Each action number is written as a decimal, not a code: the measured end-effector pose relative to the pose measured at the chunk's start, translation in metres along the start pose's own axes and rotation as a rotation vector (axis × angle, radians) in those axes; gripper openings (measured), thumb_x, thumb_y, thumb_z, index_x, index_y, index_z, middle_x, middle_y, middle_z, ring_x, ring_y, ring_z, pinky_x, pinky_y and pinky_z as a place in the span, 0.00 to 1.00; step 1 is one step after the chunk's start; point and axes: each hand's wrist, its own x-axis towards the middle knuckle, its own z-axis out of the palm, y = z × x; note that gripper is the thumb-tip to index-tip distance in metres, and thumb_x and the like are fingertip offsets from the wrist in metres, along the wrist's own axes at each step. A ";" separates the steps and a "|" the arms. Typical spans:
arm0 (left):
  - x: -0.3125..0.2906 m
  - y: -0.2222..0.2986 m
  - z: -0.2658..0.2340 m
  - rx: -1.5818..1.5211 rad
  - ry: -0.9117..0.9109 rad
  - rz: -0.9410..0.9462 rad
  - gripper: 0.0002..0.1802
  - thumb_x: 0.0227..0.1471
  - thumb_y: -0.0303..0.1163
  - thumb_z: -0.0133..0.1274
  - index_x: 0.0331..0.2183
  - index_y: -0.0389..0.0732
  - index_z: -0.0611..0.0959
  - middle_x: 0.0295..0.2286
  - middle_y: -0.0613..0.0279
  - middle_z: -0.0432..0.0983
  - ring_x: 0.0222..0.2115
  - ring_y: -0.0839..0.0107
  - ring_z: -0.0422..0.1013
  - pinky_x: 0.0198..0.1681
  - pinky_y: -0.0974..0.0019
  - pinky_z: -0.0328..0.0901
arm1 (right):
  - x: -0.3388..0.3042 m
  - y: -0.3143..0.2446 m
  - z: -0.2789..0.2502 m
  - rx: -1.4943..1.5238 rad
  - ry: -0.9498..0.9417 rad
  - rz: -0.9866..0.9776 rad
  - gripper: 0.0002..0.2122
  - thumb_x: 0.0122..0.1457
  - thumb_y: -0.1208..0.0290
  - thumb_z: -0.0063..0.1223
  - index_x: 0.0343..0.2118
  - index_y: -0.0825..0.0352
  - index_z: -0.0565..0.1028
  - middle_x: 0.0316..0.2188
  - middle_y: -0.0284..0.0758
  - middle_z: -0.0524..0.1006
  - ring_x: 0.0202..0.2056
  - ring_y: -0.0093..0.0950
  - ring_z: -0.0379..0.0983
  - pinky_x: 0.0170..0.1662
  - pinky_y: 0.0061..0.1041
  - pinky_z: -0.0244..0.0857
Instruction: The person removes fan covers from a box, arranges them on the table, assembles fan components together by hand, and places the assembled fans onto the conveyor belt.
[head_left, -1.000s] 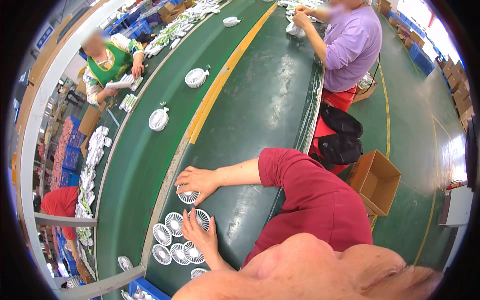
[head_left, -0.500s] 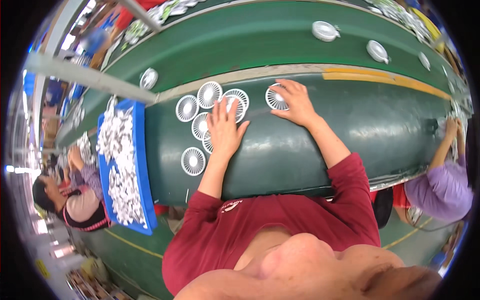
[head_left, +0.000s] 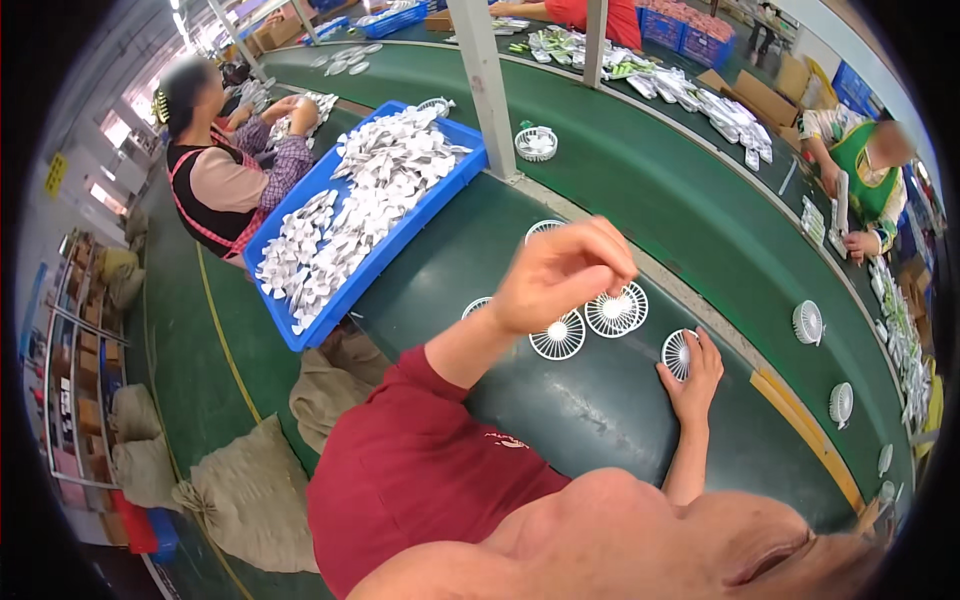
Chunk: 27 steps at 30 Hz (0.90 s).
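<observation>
My left hand (head_left: pixel 570 275) is raised over a group of white round fan grilles, its fingers bent down and drawn toward the thumb. Whatever lies between those fingertips, if anything, is hidden. Two overlapping grilles (head_left: pixel 612 318) lie just under it, with another grille (head_left: pixel 557 341) close by and others partly covered by the hand and wrist. To the right, my right hand (head_left: pixel 697 380) has its thumb and fingers around the edge of a separate white fan grille (head_left: pixel 676 352) lying on the dark green work surface (head_left: pixel 570 400).
A blue tray (head_left: pixel 375 262) heaped with small white parts stands at the left, below a metal post (head_left: pixel 482 90). Beyond the work surface, a green conveyor belt (head_left: pixel 680 190) carries white round fan parts (head_left: pixel 537 143). Co-workers sit at left and far right; sacks (head_left: pixel 250 490) lie on the floor.
The view has swung left, bringing the tray nearer the middle. My left hand has lifted off the grilles and its spread fingers have curled. My right hand stays at the same grille.
</observation>
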 end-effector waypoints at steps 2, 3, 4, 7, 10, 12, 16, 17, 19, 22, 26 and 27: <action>0.013 0.043 0.003 0.162 0.029 0.429 0.12 0.48 0.14 0.49 0.35 0.35 0.81 0.30 0.54 0.76 0.29 0.66 0.71 0.33 0.67 0.66 | 0.002 0.001 0.003 -0.015 0.021 -0.036 0.34 0.37 0.66 0.70 0.53 0.60 0.71 0.56 0.39 0.68 0.56 0.41 0.63 0.59 0.41 0.55; 0.022 0.059 -0.006 0.382 -0.117 0.605 0.10 0.47 0.17 0.52 0.35 0.36 0.82 0.29 0.53 0.76 0.28 0.65 0.71 0.32 0.65 0.67 | 0.009 -0.005 -0.003 0.017 0.010 -0.040 0.33 0.37 0.66 0.70 0.52 0.60 0.72 0.55 0.39 0.70 0.55 0.42 0.65 0.57 0.41 0.58; 0.035 0.072 0.001 0.316 -0.216 0.713 0.08 0.48 0.21 0.55 0.34 0.38 0.82 0.29 0.55 0.77 0.27 0.64 0.71 0.32 0.64 0.68 | 0.019 -0.014 -0.002 0.022 -0.004 -0.059 0.33 0.37 0.64 0.70 0.51 0.60 0.72 0.54 0.40 0.71 0.54 0.44 0.67 0.56 0.42 0.60; 0.056 0.068 0.041 0.714 -0.381 0.610 0.08 0.56 0.39 0.51 0.39 0.56 0.77 0.32 0.66 0.73 0.37 0.64 0.66 0.38 0.58 0.65 | 0.005 0.017 0.004 0.032 0.035 0.045 0.34 0.38 0.61 0.70 0.53 0.59 0.72 0.56 0.39 0.69 0.55 0.42 0.65 0.58 0.40 0.58; 0.070 0.070 0.064 0.580 -0.528 0.596 0.08 0.55 0.42 0.49 0.38 0.57 0.77 0.33 0.66 0.73 0.38 0.61 0.66 0.40 0.53 0.63 | 0.018 0.022 0.009 0.284 0.181 0.129 0.33 0.44 0.65 0.69 0.56 0.61 0.70 0.56 0.40 0.68 0.58 0.41 0.62 0.62 0.37 0.54; 0.095 0.073 0.090 0.469 -0.764 0.346 0.07 0.54 0.42 0.49 0.36 0.58 0.78 0.35 0.66 0.73 0.38 0.60 0.67 0.42 0.53 0.62 | 0.008 0.052 -0.018 0.294 0.309 0.239 0.31 0.47 0.64 0.67 0.56 0.62 0.69 0.56 0.41 0.69 0.59 0.39 0.63 0.61 0.35 0.55; 0.087 0.030 0.154 0.066 -0.694 0.482 0.06 0.52 0.39 0.53 0.33 0.52 0.79 0.32 0.65 0.75 0.30 0.64 0.69 0.36 0.59 0.65 | 0.000 0.087 -0.056 0.393 0.652 0.558 0.28 0.47 0.60 0.66 0.50 0.65 0.73 0.48 0.45 0.74 0.51 0.41 0.69 0.55 0.34 0.62; 0.087 0.030 0.170 -0.010 -0.723 0.486 0.07 0.50 0.39 0.55 0.33 0.50 0.80 0.31 0.64 0.76 0.29 0.65 0.70 0.35 0.60 0.66 | -0.005 0.097 -0.059 0.301 0.723 0.581 0.27 0.46 0.60 0.66 0.49 0.65 0.73 0.46 0.44 0.75 0.49 0.41 0.70 0.54 0.35 0.62; 0.086 0.028 0.197 -0.146 -0.768 0.499 0.09 0.47 0.37 0.58 0.32 0.46 0.81 0.30 0.63 0.77 0.27 0.67 0.71 0.31 0.63 0.67 | -0.015 0.113 -0.054 0.120 0.829 0.576 0.25 0.45 0.59 0.67 0.45 0.65 0.75 0.43 0.44 0.76 0.46 0.43 0.71 0.52 0.37 0.63; 0.083 0.027 0.230 -0.295 -0.818 0.527 0.12 0.44 0.36 0.61 0.32 0.42 0.82 0.28 0.62 0.79 0.26 0.70 0.71 0.27 0.66 0.68 | -0.022 0.108 -0.037 -0.005 0.775 0.471 0.28 0.39 0.56 0.68 0.44 0.63 0.75 0.44 0.43 0.74 0.48 0.44 0.68 0.53 0.41 0.60; 0.062 0.023 0.225 -0.253 -0.684 0.264 0.20 0.55 0.38 0.51 0.49 0.43 0.73 0.32 0.51 0.78 0.29 0.59 0.72 0.30 0.61 0.71 | -0.018 0.092 -0.024 -0.015 0.491 0.479 0.32 0.39 0.53 0.69 0.50 0.58 0.74 0.52 0.42 0.69 0.53 0.43 0.63 0.56 0.41 0.54; 0.056 0.024 0.219 -0.240 -0.649 0.197 0.22 0.58 0.38 0.49 0.53 0.43 0.71 0.33 0.49 0.77 0.30 0.57 0.72 0.31 0.60 0.71 | -0.018 0.092 -0.025 -0.017 0.478 0.480 0.32 0.41 0.53 0.68 0.50 0.58 0.73 0.52 0.43 0.69 0.54 0.43 0.63 0.57 0.41 0.54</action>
